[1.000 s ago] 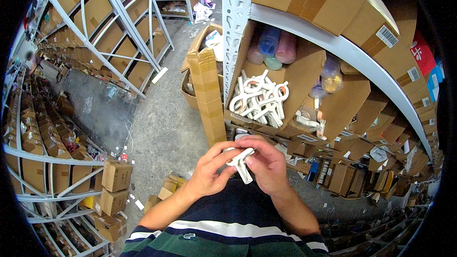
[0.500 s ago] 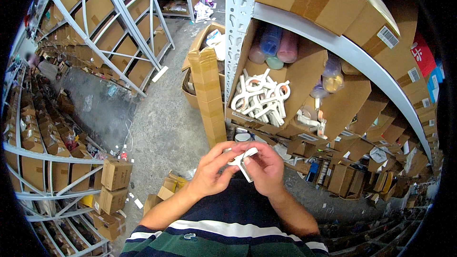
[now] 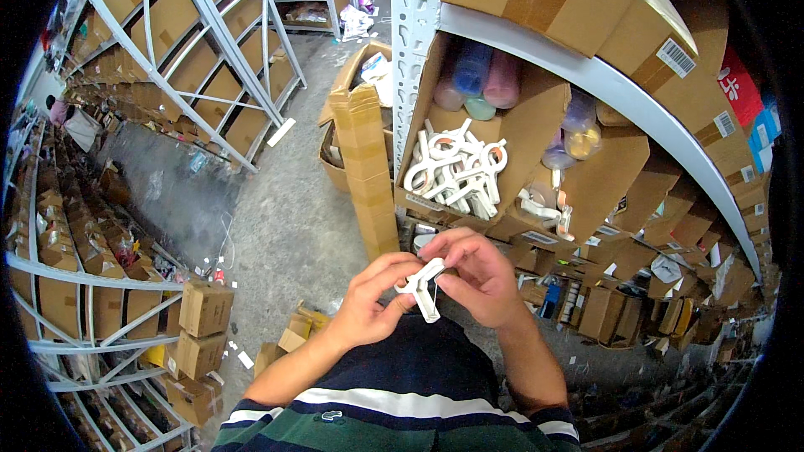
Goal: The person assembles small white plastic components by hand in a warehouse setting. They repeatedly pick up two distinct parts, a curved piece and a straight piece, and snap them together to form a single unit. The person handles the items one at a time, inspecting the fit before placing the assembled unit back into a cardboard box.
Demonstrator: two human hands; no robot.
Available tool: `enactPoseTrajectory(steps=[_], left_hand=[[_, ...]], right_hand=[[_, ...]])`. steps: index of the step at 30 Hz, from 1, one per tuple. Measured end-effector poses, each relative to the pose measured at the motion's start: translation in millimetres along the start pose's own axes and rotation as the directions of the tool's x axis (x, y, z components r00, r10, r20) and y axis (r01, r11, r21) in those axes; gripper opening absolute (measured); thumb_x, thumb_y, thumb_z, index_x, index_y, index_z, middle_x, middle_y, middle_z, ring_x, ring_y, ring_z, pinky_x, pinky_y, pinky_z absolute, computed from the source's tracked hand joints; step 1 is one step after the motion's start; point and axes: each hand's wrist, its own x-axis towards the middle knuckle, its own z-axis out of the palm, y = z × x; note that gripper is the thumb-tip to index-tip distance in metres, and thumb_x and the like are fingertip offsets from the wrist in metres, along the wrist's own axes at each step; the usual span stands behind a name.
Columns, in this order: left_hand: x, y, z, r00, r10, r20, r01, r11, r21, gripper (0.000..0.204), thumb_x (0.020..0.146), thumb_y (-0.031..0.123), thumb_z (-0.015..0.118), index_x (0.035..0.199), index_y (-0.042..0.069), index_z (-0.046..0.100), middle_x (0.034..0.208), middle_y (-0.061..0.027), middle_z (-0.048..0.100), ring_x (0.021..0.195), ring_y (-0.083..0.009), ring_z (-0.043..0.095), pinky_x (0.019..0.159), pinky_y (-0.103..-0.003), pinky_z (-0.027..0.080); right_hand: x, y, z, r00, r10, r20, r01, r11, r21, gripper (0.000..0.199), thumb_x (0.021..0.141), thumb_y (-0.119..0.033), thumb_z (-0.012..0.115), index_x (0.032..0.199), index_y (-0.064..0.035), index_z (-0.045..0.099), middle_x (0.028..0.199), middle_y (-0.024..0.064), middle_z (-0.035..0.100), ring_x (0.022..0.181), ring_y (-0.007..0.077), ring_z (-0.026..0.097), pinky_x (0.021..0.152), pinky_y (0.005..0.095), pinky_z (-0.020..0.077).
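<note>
A white plastic clothes-peg-like spring clip [image 3: 425,291] is held in front of my waist, its parts spreading in a Y shape. My left hand [image 3: 375,297] pinches its left end between thumb and fingers. At the clip's upper right end, the thumb and curled fingers of my right hand [image 3: 481,280] close on it; part of this contact is hidden. Just beyond my hands, many similar white clips [image 3: 456,169] lie piled in an open cardboard box [image 3: 536,130] on the shelf. Coloured rolled or cylindrical items [image 3: 486,75] lie behind them.
A grey metal upright [image 3: 414,50] and a curved-looking shelf beam [image 3: 620,75] frame the box. Another box beside it holds a few white clips [image 3: 544,209]. A tall taped cardboard piece [image 3: 367,172] stands left of the shelf. Stacked cartons [image 3: 203,305] are at left.
My right hand has moved slightly up and right, its fingers opening a little from around the clip. More of the clip shows now. My left hand keeps its hold.
</note>
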Motion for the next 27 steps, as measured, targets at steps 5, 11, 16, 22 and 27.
enactPoseTrajectory(steps=[5,11,16,22,27], left_hand=[[0.2,1.4,-1.4,1.0,0.022,0.007,-0.022,1.0,0.008,0.034,0.081,-0.001,0.067,0.114,0.0,0.061,0.115,-0.0141,0.059,0.095,-0.0232,0.061,0.081,-0.031,0.05],[-1.2,3.3,1.0,1.0,-0.003,0.027,0.003,1.0,-0.001,0.032,0.082,0.0,0.066,0.114,0.0,0.061,0.116,-0.0141,0.059,0.096,-0.0235,0.061,0.081,-0.031,0.05],[-6.0,-0.6,1.9,1.0,0.011,0.008,-0.011,1.0,-0.021,0.038,0.082,-0.001,0.066,0.119,0.001,0.06,0.117,-0.0147,0.059,0.098,-0.0237,0.061,0.081,-0.031,0.05],[-7.9,-4.1,3.0,0.999,0.041,0.009,-0.041,0.997,-0.059,0.042,0.081,-0.002,0.066,0.122,0.001,0.059,0.12,-0.016,0.058,0.099,-0.0244,0.061,0.081,-0.031,0.051],[-10.8,-6.3,3.9,0.998,0.057,-0.003,-0.057,0.998,-0.038,0.039,0.082,0.0,0.067,0.12,0.001,0.06,0.12,-0.0173,0.058,0.097,-0.025,0.062,0.08,-0.032,0.051]], right_hand=[[-2.5,0.1,1.6,1.0,-0.011,0.003,0.011,1.0,0.01,0.022,0.087,0.006,0.058,0.106,-0.0014,0.05,0.118,0.0155,0.052,0.114,0.0225,0.052,0.099,0.0373,0.0405],[-3.3,-2.7,6.3,0.999,-0.04,0.0,0.04,0.999,-0.009,0.022,0.087,0.006,0.058,0.107,-0.0009,0.053,0.118,0.0157,0.053,0.113,0.0223,0.052,0.098,0.0369,0.041],[-7.4,5.9,7.5,0.999,-0.045,-0.001,0.045,0.998,0.047,0.025,0.085,0.01,0.055,0.106,-0.003,0.052,0.113,0.0168,0.057,0.11,0.0249,0.055,0.096,0.0404,0.0442],[-8.2,12.5,7.7,0.997,-0.074,0.031,0.072,0.996,0.046,0.028,0.086,0.01,0.054,0.11,-0.0025,0.053,0.113,0.0168,0.059,0.11,0.0244,0.056,0.094,0.0393,0.0458],[-12.5,8.4,13.3,0.985,0.174,-0.019,-0.169,0.974,0.152,0.038,0.089,0.002,0.058,0.126,0.0023,0.051,0.124,0.0149,0.057,0.112,0.0187,0.056,0.095,0.0331,0.0458]])
